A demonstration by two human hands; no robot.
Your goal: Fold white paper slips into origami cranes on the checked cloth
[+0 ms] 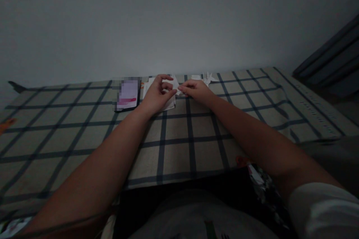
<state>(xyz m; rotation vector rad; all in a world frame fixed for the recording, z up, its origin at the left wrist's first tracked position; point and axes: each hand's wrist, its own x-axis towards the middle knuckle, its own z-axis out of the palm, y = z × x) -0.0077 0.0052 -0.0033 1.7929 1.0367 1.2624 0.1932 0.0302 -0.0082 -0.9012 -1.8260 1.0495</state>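
Note:
My left hand point(157, 95) and my right hand point(195, 90) meet at the far side of a checked cloth point(179, 134). Both pinch a small folded piece of white paper point(175, 84) between thumb and fingers. Under my left hand lies a flat white paper sheet point(168, 105). The light is dim, so the paper's folds are hard to read.
A phone point(127, 95) with a lit, blurred screen lies left of my left hand. Small folded white paper figures point(206, 78) sit behind my right hand by the wall. Something orange point(6, 124) shows at the left edge. A dark curtain point(331, 59) hangs at right.

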